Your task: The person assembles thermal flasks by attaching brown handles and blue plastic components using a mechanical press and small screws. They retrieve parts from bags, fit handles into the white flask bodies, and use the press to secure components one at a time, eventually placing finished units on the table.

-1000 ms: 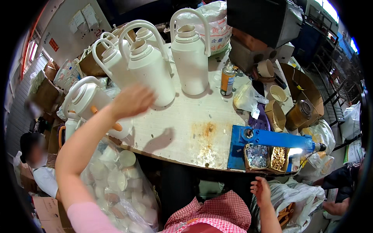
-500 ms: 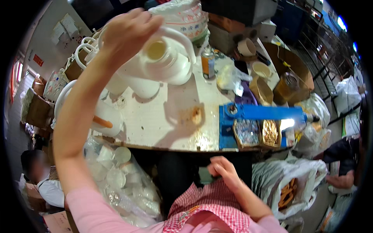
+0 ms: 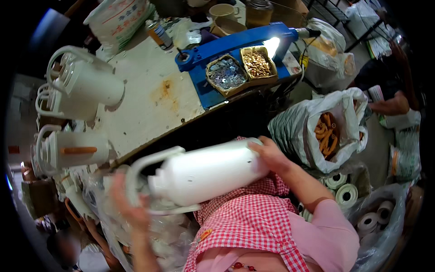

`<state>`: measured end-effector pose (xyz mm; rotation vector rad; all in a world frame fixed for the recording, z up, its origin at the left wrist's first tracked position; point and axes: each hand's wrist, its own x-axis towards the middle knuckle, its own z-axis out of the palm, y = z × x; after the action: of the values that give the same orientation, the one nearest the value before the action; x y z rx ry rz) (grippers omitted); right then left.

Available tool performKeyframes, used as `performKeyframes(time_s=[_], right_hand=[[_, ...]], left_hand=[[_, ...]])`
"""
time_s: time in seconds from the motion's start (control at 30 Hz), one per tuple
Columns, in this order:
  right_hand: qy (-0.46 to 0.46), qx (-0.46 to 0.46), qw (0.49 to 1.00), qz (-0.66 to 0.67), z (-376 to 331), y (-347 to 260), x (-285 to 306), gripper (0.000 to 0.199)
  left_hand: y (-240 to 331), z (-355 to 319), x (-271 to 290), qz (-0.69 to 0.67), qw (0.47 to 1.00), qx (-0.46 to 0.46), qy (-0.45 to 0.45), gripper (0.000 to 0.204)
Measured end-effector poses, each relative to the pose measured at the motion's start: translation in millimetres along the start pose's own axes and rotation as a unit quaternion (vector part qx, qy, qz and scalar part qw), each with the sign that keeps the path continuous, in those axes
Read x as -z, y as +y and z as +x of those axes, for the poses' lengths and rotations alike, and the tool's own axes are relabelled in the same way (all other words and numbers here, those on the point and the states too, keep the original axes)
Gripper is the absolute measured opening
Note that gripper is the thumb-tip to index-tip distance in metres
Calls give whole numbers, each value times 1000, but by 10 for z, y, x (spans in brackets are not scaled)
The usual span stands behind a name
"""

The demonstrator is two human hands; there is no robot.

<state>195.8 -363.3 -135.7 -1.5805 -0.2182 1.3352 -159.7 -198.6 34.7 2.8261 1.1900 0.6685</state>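
Observation:
A white thermos jug (image 3: 213,170) with a looped handle lies on its side above my lap, its neck toward the left. My left hand (image 3: 131,201), blurred by motion, is closed around the handle at the neck end. At the other end, my right hand (image 3: 273,156) grips the base, fingers over the rim. A small dark hole shows in the jug's side near that base. More white thermos jugs stand at the table's left; one upright-handled jug (image 3: 93,81) is farther back, and a nearer jug (image 3: 84,153) has an orange-brown grip.
On the table (image 3: 140,106) stand a blue tool (image 3: 235,47) with a lamp, a tray of silvery pieces (image 3: 226,72), a tray of brass-coloured pieces (image 3: 257,63) and a spray can (image 3: 158,35). A sack of orange-brown handles (image 3: 327,133) stands at right. Another person (image 3: 93,254) is at lower left.
The jug has come from the table down to my lap and now lies sideways. My right hand has taken hold of its base. The view has swung right.

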Motion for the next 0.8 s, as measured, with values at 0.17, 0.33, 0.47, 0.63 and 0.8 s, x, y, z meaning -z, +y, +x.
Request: performKeyframes(time_s=[0.17, 0.33, 0.47, 0.63, 0.8], right_hand=[[34, 186, 893, -408, 118, -566, 359, 27], [201, 503, 748, -384, 1149, -1606, 493, 14], [211, 435, 669, -565, 1844, -1785, 530, 16], [183, 437, 625, -620, 1705, -1939, 570, 13], [199, 529, 584, -583, 1704, -1902, 627, 13]], left_hand=[[326, -433, -873, -236, 939, 247, -44, 49], [239, -134, -835, -367, 892, 241, -102, 39], [48, -181, -933, -427, 847, 310, -68, 37], [31, -130, -1065, -415, 844, 336, -57, 30], [23, -22, -1062, -402, 850, 332, -74, 30]])
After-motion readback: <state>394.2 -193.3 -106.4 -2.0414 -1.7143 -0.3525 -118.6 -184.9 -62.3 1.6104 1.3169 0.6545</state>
